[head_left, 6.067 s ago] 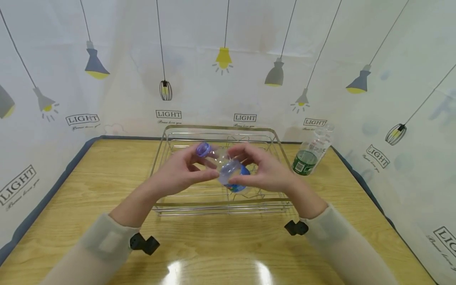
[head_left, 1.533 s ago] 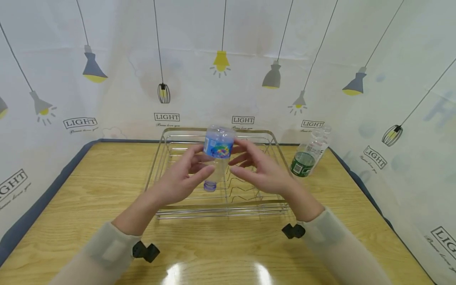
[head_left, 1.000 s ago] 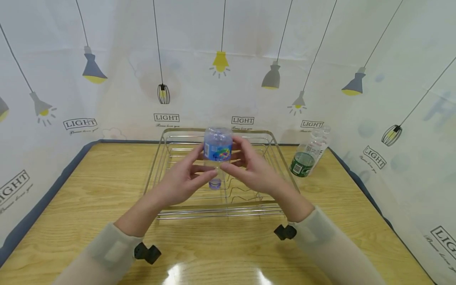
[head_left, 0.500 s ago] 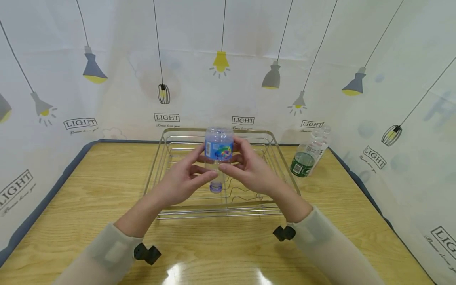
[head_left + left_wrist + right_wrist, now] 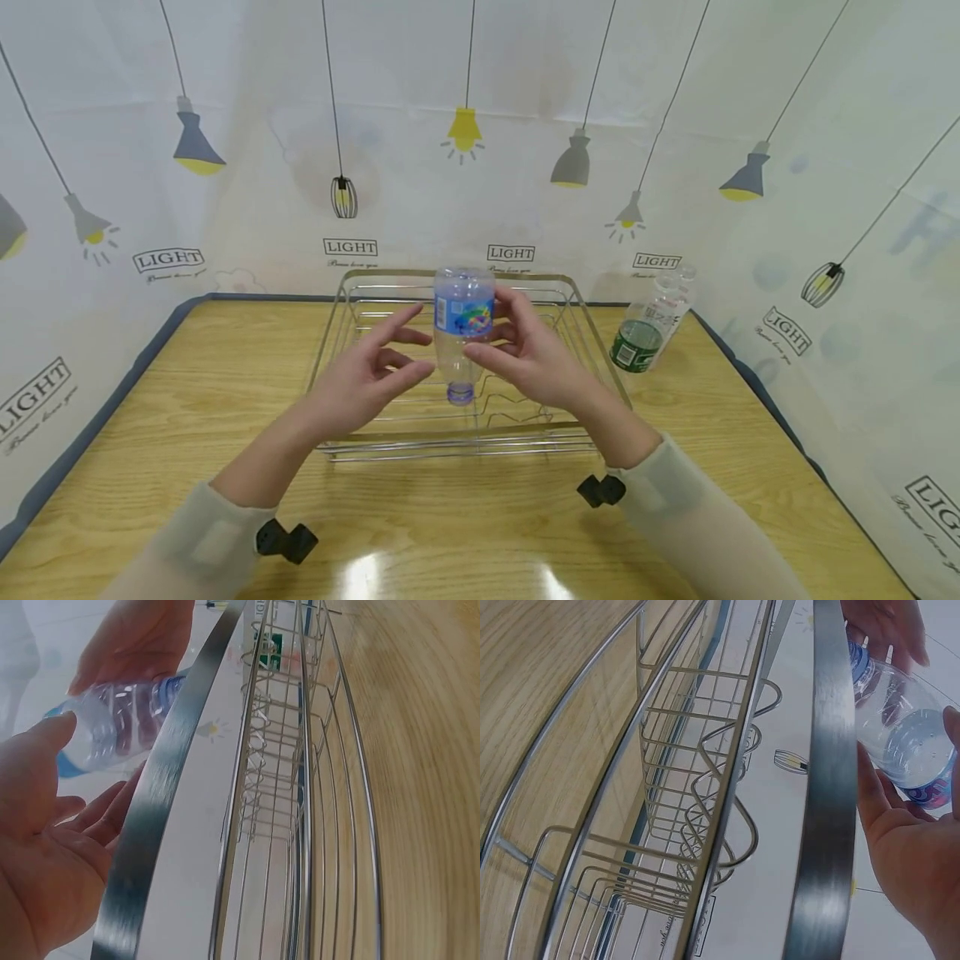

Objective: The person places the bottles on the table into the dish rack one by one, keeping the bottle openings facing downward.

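My right hand (image 5: 536, 358) grips a clear plastic bottle (image 5: 453, 354) with a blue label, thumb in front and fingers behind. The bottle is upside down over a wire dish rack (image 5: 420, 435), its purple-blue neck pointing downward. To its left, my left hand (image 5: 360, 379) stands apart from it, fingers spread and holding nothing. In the left wrist view the bottle (image 5: 105, 724) lies beyond the left hand's fingers. From the right wrist, the bottle (image 5: 900, 735) shows in the right hand, its neck partly behind the rack's flat metal rim (image 5: 829, 787).
Right of the rack, a clear bottle with a green label (image 5: 636, 346) stands on the wooden table (image 5: 465, 508). Another clear bottle (image 5: 675, 300) with pale lettering stands just behind it. A printed cloth backdrop (image 5: 420, 208) rises around the table's far edge and sides.
Earlier the bottle was tilted between both hands, neck up and left; it was then turned neck down. In the last half second my left hand has come off it and moved left.
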`<state>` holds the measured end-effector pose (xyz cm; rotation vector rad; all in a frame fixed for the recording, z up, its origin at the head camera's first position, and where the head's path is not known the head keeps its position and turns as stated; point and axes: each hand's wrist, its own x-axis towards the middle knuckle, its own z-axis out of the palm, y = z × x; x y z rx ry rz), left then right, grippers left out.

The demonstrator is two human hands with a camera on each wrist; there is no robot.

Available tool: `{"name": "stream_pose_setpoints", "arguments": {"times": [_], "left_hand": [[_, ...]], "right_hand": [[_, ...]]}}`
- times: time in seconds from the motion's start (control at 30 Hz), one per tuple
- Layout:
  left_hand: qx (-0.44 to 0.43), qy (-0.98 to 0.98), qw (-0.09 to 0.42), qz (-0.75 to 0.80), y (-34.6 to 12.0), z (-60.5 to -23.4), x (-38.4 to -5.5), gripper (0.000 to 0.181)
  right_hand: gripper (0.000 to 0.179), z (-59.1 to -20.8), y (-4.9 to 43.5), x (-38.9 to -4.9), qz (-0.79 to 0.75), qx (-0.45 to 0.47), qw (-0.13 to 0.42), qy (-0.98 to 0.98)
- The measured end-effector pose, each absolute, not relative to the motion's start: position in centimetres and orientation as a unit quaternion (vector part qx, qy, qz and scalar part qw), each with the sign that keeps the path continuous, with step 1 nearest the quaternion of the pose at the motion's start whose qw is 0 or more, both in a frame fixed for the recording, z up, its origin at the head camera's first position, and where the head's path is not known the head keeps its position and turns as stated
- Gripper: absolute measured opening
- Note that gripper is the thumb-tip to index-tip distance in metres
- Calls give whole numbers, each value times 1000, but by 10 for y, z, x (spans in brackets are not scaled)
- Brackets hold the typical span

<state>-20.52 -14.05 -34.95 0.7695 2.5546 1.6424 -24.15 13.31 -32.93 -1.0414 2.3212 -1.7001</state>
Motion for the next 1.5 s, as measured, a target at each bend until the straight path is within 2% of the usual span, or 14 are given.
{"name": "stream_pose_setpoints", "arguments": {"times": [0.37,0.7,1.03,1.5], "left_hand": [[201,855,-34,477,-197,-345,-187,70],[161,886,-55,432,-241,-361,-177,64],[165,891,19,422,-265,-386,-170,64],[135,890,50,432,-268,-397,-166,67]], "right_hand": [[78,-329,137,-243,-559,-332,37,759],[76,-328,139,-244,-558,-331,35,760],[73,-326,137,-246,-559,-335,38,758],[74,-318,133,-249,-549,-335,28,765]]}}
